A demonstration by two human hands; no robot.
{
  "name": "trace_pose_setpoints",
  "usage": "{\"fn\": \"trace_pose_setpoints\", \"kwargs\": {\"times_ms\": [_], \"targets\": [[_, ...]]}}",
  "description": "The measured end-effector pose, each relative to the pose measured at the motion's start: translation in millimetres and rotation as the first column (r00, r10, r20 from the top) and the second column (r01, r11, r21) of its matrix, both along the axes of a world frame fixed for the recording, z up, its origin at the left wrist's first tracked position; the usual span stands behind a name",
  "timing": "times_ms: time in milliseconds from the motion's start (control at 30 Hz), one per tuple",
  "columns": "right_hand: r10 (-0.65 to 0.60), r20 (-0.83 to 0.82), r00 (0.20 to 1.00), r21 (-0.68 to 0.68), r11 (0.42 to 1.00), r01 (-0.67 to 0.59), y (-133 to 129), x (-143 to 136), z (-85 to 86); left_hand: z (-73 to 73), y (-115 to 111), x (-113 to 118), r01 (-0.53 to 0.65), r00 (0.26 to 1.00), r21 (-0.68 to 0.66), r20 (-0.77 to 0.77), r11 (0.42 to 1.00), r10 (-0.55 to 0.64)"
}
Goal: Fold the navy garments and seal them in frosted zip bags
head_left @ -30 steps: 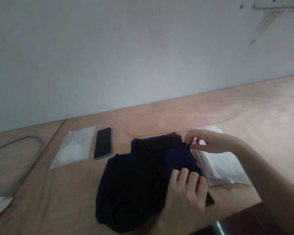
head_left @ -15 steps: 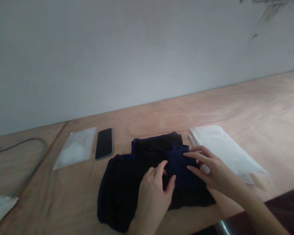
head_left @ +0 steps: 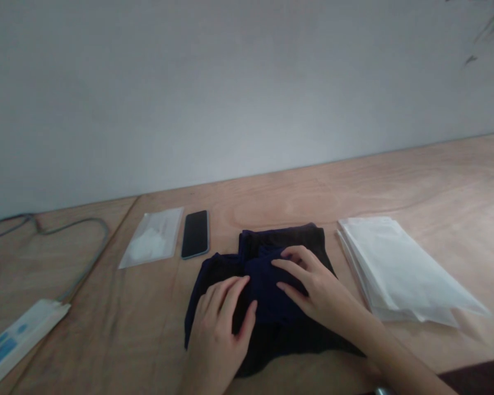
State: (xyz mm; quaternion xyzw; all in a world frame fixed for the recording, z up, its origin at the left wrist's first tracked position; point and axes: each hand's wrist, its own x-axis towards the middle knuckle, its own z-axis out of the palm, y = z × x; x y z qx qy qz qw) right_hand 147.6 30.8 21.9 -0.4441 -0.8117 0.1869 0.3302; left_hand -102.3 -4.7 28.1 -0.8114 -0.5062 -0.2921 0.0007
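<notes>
A folded garment of black cloth with navy edges (head_left: 300,334) lies on the wooden table in front of me. A smaller navy folded piece of cloth (head_left: 265,291) rests on top of it, near its middle. My left hand (head_left: 222,312) lies on the left part of the cloth, thumb and fingers apart, at the navy piece's left edge. Over the right side of the navy piece is my right hand (head_left: 308,282), its fingers spread and their tips touching the fabric. Neither hand visibly pinches the cloth.
A stack of translucent plastic bags (head_left: 403,263) lies right of the garment. To the left are a phone (head_left: 196,234) and a clear bag with something white inside (head_left: 152,238). A white power strip (head_left: 22,340) with a grey cable (head_left: 94,263) sits far left. A wall (head_left: 247,99) closes the back.
My view has turned slightly left. Both hands have moved left over the black garment, and the navy piece has shifted left with them.
</notes>
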Motion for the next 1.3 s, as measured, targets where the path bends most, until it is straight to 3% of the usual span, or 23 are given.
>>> {"fn": "trace_pose_setpoints", "kwargs": {"times_ms": [67, 167, 300, 433, 500, 567, 667, 733, 833, 967, 1100, 1167, 1300], "targets": [[0.035, 0.049, 0.998, 0.052, 0.998, -0.037, -5.7, 11.4, -1.4, 3.3, 2.2, 0.9, 0.137, 0.986, 0.036, -0.106, 0.990, -0.132], [0.112, 0.121, 0.986, 0.050, 0.992, -0.119, -15.9, 24.7, -9.9, 1.9, 8.1, 1.0, 0.313, 0.926, -0.020, -0.216, 0.950, -0.310], [0.099, 0.164, 0.982, 0.042, 0.993, -0.107, -24.8, 20.1, -24.1, -7.6, 15.2, -2.9, 0.369, 0.885, -0.087, -0.269, 0.925, -0.379], [0.066, 0.143, 0.988, 0.044, 0.996, -0.073, -21.8, 23.4, -18.5, -8.0, 16.1, -6.4, 0.374, 0.893, -0.067, -0.243, 0.925, -0.379], [-0.048, 0.107, 0.993, 0.092, 0.995, 0.038, -14.8, 41.7, -12.3, -5.0, 14.8, -9.0, 0.354, 0.915, -0.027, -0.197, 0.935, -0.352], [-0.264, 0.131, 0.956, 0.171, 0.955, 0.240, -6.3, 70.8, -11.2, -2.3, 12.8, -12.9, 0.298, 0.945, 0.016, -0.147, 0.954, -0.293], [-0.552, 0.347, 0.759, 0.239, 0.834, 0.497, 3.4, 120.2, -23.6, -1.3, 9.3, -18.7, 0.197, 0.977, 0.070, -0.099, 0.978, -0.190], [-0.578, 0.481, 0.659, 0.202, 0.805, 0.558, 6.0, 145.7, -36.5, -2.4, 7.1, -20.9, 0.155, 0.986, 0.088, -0.081, 0.984, -0.148], [-0.518, 0.558, 0.648, 0.111, 0.821, 0.561, 6.1, 161.3, -47.8, -4.6, 4.9, -21.2, 0.118, 0.992, 0.093, -0.063, 0.989, -0.113], [-0.490, 0.422, 0.763, 0.058, 0.854, 0.516, 5.2, 138.0, -31.5, -6.7, 5.1, -20.5, 0.081, 0.995, 0.088, -0.067, 0.993, -0.075], [-0.277, 0.160, 0.947, -0.007, 0.959, 0.282, 5.3, 82.1, -3.2, -9.4, 8.1, -19.4, 0.042, 0.995, 0.077, -0.098, 0.996, -0.035], [-0.192, 0.174, 0.966, 0.009, 0.981, 0.193, 6.6, 56.4, 2.4, -11.4, 10.5, -17.1, 0.004, 0.994, 0.073, -0.112, 0.997, 0.004], [-0.178, 0.315, 0.932, 0.042, 0.984, 0.173, 11.4, 33.8, -5.1, -13.8, 14.2, -5.8, -0.080, 0.990, 0.013, -0.116, 0.997, 0.081]]}}
